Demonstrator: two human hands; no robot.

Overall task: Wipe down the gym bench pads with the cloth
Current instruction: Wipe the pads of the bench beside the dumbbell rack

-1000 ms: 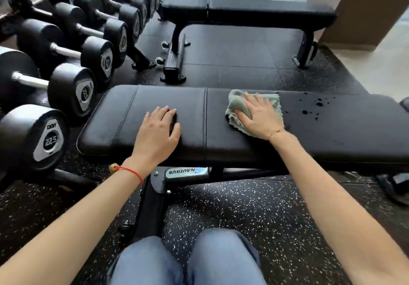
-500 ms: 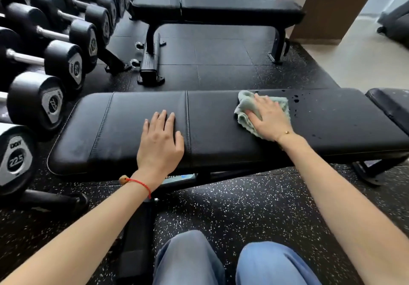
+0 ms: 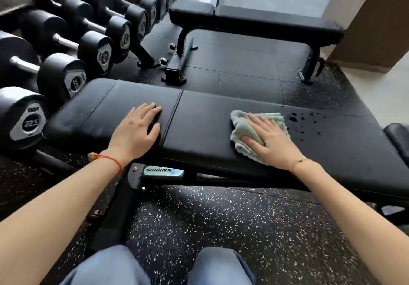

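The pale green cloth [image 3: 254, 130] is pressed flat onto the long pad [image 3: 221, 134] under the right hand [image 3: 271, 142], fingers extended. Dark droplets [image 3: 303, 118], probably liquid, lie just right of it, along the pad's length. The left hand [image 3: 135, 130] is rested open on the short pad [image 3: 110, 110]. Dumbbells [image 3: 66, 74] are racked leftward, above speckled rubber floor [image 3: 221, 222].

Cloth [image 3: 244, 130] middle under right hand [image 3: 271, 143]; bench pad [image 3: 199, 125] right end off-frame; farther dumbbell labels blurred.

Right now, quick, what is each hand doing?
Left hand: open, resting flat on the bench pad.
Right hand: open, fingers straight, pressing the green cloth onto the pad.
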